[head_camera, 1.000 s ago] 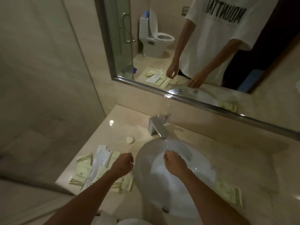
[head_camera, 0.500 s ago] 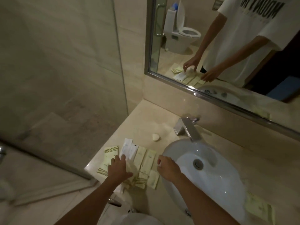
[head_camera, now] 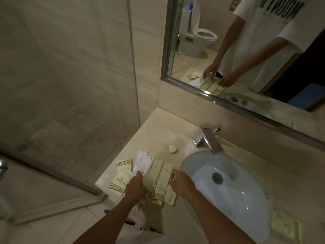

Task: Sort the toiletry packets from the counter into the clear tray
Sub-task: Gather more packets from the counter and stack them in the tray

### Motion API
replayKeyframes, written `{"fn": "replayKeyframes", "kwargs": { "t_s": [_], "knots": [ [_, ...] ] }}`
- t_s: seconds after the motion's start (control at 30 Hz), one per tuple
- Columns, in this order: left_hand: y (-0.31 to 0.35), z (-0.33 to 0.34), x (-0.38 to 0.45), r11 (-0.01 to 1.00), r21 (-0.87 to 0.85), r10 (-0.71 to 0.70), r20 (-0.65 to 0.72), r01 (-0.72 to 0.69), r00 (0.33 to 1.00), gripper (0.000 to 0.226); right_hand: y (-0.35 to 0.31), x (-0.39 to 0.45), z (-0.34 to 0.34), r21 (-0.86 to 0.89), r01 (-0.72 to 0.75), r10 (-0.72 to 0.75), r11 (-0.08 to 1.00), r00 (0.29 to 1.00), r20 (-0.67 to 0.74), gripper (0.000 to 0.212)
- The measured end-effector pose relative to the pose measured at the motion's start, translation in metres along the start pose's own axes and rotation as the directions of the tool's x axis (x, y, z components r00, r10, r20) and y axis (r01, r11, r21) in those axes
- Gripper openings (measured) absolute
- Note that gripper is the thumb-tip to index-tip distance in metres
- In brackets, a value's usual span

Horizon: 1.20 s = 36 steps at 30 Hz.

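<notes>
Two white sachets (head_camera: 142,162) lie side by side at the back of the pile left of the basin; cream packets with gold stripes (head_camera: 121,180) number at least five there, though both hands cover part of the pile, so the full count cannot be told; one further cream packet (head_camera: 285,228) lies alone right of the basin; one small soap bar (head_camera: 173,149); one chrome tap (head_camera: 207,140); one white basin (head_camera: 246,199).
</notes>
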<state>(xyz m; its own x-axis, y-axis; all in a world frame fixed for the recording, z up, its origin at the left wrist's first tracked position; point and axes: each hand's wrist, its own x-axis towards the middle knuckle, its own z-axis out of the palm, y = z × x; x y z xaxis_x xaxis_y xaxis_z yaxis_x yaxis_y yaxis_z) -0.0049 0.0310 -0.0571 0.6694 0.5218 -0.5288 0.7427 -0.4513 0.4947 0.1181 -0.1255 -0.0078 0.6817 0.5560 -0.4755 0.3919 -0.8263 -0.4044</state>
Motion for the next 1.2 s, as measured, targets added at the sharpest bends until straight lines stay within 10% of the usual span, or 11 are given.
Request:
{"fn": "replayKeyframes", "kwargs": {
  "t_s": [0.17, 0.37, 0.5, 0.7, 1.0, 1.2],
  "knots": [
    [0.001, -0.028, 0.001, 0.911, -0.401, 0.025, 0.279, 0.093, 0.96, 0.026, -0.003, 0.007, -0.001, 0.004, 0.007, -0.007, 1.0, 1.0, 0.01, 0.004],
    [-0.004, -0.058, 0.007, 0.779, -0.625, -0.049, 0.017, 0.048, 0.999, 0.02, -0.03, 0.023, 0.001, -0.015, 0.08, -0.08, 0.997, 0.997, 0.005, 0.008],
    [-0.024, -0.074, 0.019, 0.796, -0.605, -0.126, -0.167, 0.0, 0.978, 0.05, -0.056, 0.034, 0.009, -0.062, 0.186, -0.184, 0.981, 0.982, 0.032, 0.011],
    [-0.037, -0.103, 0.011, 0.778, -0.622, -0.177, -0.356, -0.091, 0.918, 0.017, -0.096, 0.048, 0.038, -0.242, 0.478, -0.452, 0.844, 0.878, 0.156, 0.027],
    [-0.085, -0.112, 0.016, 0.772, -0.633, -0.255, -0.392, -0.057, 0.884, 0.039, -0.14, 0.073, 0.078, -0.447, 0.787, -0.771, 0.425, 0.574, 0.277, 0.044],
    [-0.093, -0.113, 0.016, 0.778, -0.624, -0.244, -0.397, -0.066, 0.885, 0.034, -0.146, 0.082, 0.091, -0.487, 0.787, -0.762, 0.378, 0.563, 0.318, 0.034]
  ]
}}
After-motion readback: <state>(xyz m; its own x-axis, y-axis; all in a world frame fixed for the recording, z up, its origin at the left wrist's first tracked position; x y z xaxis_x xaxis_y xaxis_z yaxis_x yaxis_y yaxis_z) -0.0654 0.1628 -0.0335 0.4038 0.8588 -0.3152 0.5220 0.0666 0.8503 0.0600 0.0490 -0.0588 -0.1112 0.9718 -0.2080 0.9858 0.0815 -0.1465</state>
